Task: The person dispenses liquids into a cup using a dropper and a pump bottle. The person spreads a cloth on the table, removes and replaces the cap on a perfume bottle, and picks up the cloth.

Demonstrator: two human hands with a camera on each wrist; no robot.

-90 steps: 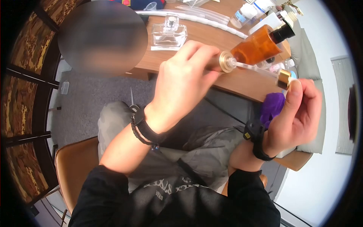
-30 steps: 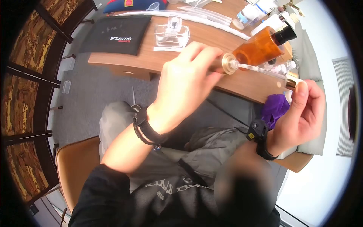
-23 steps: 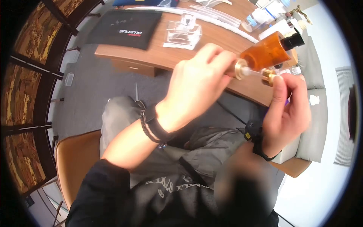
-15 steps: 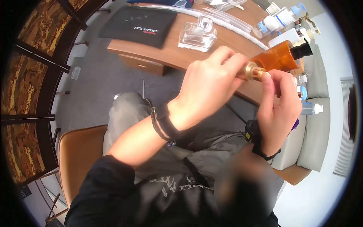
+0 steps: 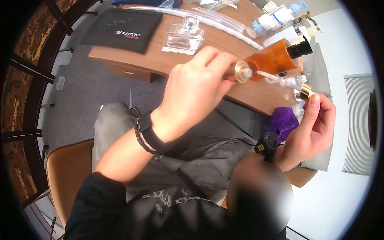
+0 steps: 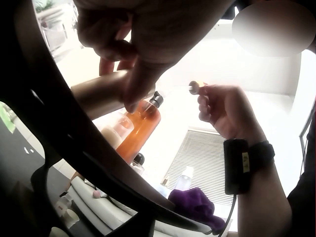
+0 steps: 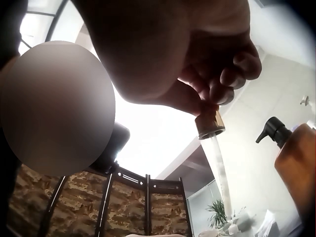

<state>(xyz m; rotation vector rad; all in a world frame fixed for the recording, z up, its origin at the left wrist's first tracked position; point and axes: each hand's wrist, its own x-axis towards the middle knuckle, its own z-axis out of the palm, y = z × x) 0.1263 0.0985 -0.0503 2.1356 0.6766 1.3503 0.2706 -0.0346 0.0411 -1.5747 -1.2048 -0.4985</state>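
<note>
In the head view my left hand (image 5: pixel 196 86) grips a gold-coloured bottle (image 6: pixel 101 94) lying sideways, its open neck (image 5: pixel 243 72) facing right. My right hand (image 5: pixel 310 130) pinches the gold-collared dropper (image 5: pixel 305 91) by its end; the glass tube points left at the neck, its tip just outside it. In the right wrist view the tube (image 7: pixel 220 170) hangs below the gold collar (image 7: pixel 210 124) and holds whitish content. Behind both hands stands an amber pump bottle (image 5: pixel 272 60).
On the wooden desk (image 5: pixel 224 42) are a clear glass bottle (image 5: pixel 184 38), a black pouch (image 5: pixel 124 30), clear tubes and several bottles (image 5: pixel 260 26). A purple cloth (image 5: pixel 283 122) lies near my right wrist. A chair (image 5: pixel 70 176) is at lower left.
The dropper went toward the bottle neck, its collar meeting the neck half a second ago, and is now drawn out to the right. The left hand kept its hold on the bottle.
</note>
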